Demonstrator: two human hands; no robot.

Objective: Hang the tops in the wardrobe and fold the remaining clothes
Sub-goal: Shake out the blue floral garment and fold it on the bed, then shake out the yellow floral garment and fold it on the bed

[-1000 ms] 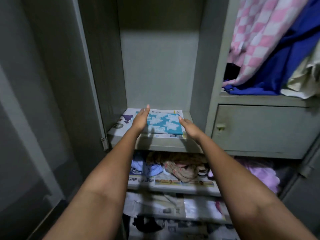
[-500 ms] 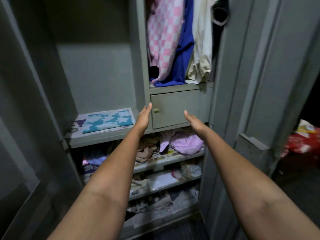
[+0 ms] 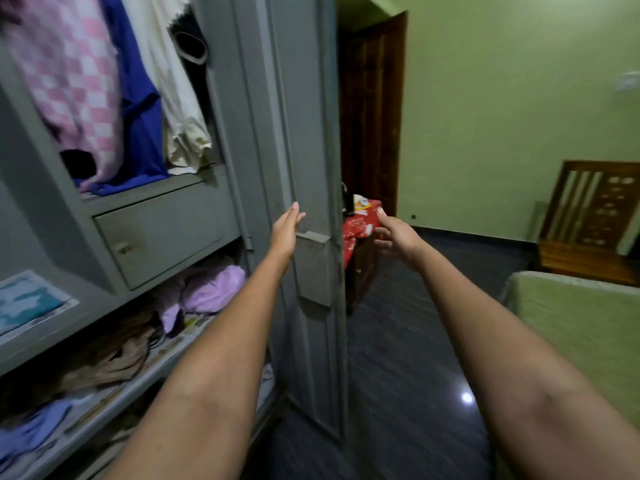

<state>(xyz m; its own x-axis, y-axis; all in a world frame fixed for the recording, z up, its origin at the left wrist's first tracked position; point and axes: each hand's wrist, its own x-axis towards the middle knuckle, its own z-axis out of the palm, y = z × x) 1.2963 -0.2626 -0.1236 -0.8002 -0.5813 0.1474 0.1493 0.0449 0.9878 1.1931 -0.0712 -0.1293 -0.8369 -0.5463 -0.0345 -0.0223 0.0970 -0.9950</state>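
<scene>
Both hands empty, left hand (image 3: 286, 229) and right hand (image 3: 395, 233) loose-fingered by the wardrobe door (image 3: 308, 168); next garment probably needs fetching.

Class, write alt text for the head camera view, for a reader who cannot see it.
Two bare arms reach forward, left hand open in front of the grey wardrobe door, right hand open and empty beyond its edge. To the left, tops hang above a drawer, and clothes lie on paper-lined shelves.
</scene>
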